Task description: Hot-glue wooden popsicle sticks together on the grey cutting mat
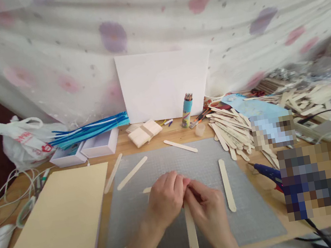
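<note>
Above the grey cutting mat [253, 224], my left hand [167, 198] and my right hand [208, 208] meet with fingertips pinched together. A long pale wooden craft stick [192, 239] runs from between them down to the bottom edge of the view. Both hands are closed at its upper end, and the fingers hide that end. Behind my left hand, the tip of another craft stick [146, 190] shows. Single sticks lie around the mat: one on the right [227, 186], one at the back [180, 146], and two at the left, including one [132, 173] lying diagonally.
A blue glue gun [266, 172] lies right of the mat, partly blurred out. Loose craft sticks [230, 129] are heaped behind it. A bundle of sticks [145, 133], a pencil tube [187, 111] and white boxes [100, 144] stand at the back. A tan board [52, 229] covers the left.
</note>
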The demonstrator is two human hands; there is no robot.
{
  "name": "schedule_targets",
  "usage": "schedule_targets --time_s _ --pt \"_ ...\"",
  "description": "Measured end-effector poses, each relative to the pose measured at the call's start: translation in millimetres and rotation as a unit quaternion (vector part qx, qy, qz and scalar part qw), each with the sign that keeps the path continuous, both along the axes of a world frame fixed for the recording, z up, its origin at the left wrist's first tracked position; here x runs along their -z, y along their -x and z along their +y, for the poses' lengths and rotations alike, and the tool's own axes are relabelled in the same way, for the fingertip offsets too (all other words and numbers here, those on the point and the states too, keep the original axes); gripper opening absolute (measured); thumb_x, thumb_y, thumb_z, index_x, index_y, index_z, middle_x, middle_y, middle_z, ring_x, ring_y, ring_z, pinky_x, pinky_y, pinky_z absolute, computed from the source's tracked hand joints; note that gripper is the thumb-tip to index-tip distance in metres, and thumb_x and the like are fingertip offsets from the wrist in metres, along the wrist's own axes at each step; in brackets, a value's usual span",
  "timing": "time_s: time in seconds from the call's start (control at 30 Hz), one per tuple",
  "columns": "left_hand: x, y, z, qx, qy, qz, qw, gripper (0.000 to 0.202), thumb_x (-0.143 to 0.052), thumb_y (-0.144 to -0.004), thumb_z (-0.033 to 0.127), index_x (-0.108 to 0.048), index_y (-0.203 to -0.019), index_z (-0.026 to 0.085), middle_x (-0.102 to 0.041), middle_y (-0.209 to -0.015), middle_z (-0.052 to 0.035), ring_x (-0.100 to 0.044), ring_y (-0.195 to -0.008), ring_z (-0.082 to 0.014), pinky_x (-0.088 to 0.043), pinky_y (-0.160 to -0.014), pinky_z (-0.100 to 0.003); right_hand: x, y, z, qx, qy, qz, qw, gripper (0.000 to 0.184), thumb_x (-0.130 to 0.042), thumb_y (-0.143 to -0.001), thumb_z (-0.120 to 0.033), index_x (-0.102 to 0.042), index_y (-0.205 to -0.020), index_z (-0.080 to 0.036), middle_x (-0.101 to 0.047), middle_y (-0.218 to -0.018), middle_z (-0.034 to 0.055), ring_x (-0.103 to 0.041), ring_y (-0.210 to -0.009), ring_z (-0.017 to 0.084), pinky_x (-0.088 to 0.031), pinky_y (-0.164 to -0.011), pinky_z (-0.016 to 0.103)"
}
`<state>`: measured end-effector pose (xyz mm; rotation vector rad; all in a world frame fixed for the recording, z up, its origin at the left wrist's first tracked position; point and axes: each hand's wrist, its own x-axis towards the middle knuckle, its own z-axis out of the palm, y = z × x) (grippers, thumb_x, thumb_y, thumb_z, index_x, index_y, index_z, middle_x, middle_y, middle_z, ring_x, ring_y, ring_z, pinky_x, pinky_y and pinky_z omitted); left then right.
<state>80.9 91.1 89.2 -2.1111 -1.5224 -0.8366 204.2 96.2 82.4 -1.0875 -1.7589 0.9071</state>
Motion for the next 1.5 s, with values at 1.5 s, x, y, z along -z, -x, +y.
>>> schedule_targets --time_s 1.5 --pt "-11.2 26.6 -24.0 0.141 -0.112 -0.146 0.973 0.013 -0.045 -0.097 0.02 -0.056 -0.103 0.018 -0.061 -0.085 -0.0039 -0.06 -0.077 -0.0172 -0.051 -0.083 -0.038 -26.6 5.4 -28.7 0.009 -0.096 0.04 0.995 0.02 -0.058 -0.089 -0.016 -0.07 -0.103 -0.021 -0.076 -0.076 -0.0004 -0.07 -0.059 0.01 -0.055 -0.058 0.013"
